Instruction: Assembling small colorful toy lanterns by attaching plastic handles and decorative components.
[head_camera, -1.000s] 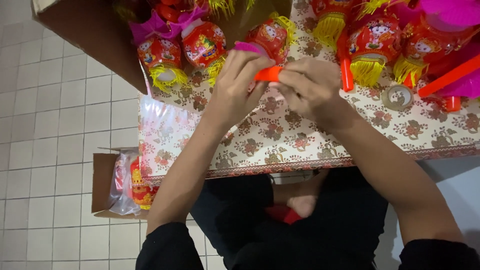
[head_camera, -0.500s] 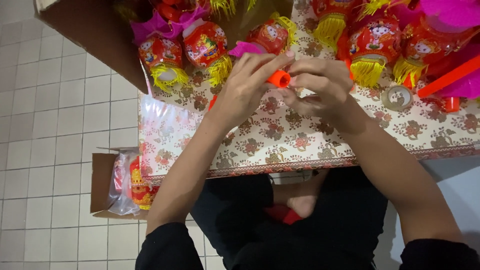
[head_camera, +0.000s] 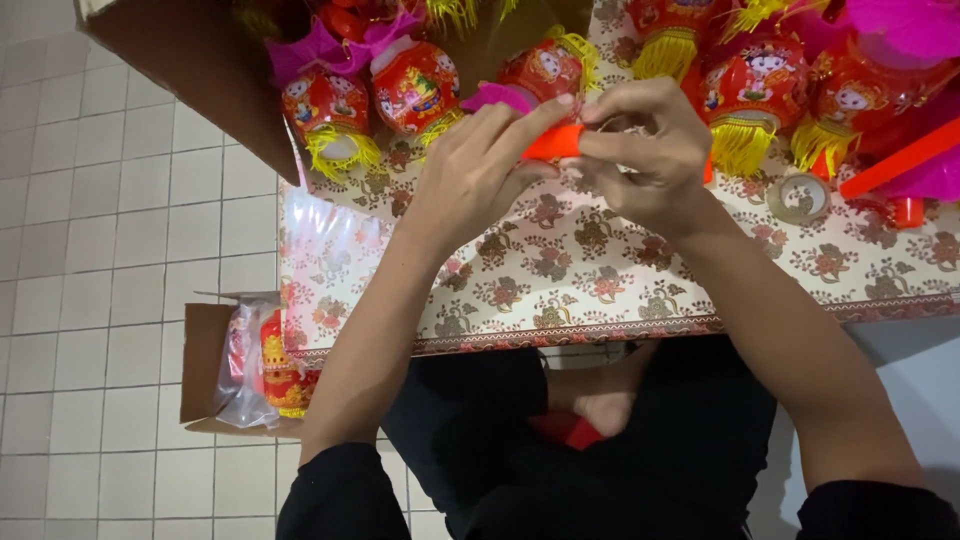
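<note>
Both grips pinch orange piece (head_camera: 552, 143) — lanterns (head_camera: 415, 88) crowd beyond.

The orange handle (head_camera: 552, 143) pinched between the fingers of the left hand (head_camera: 480, 170) and the right hand (head_camera: 640, 150) looks like smooth, slightly glossy plastic. Just beyond the fingertips, the red lanterns (head_camera: 415, 85) have shiny printed plastic shells with stringy yellow tassel fringes, and below the fingers the floral table cover (head_camera: 560, 270) looks like smooth, faintly sheened paper or vinyl. Well below and left of the hands, a matt brown cardboard box (head_camera: 200, 360) holds glossy clear plastic wrap, on a floor of smooth pale tiles (head_camera: 90, 250).
</note>
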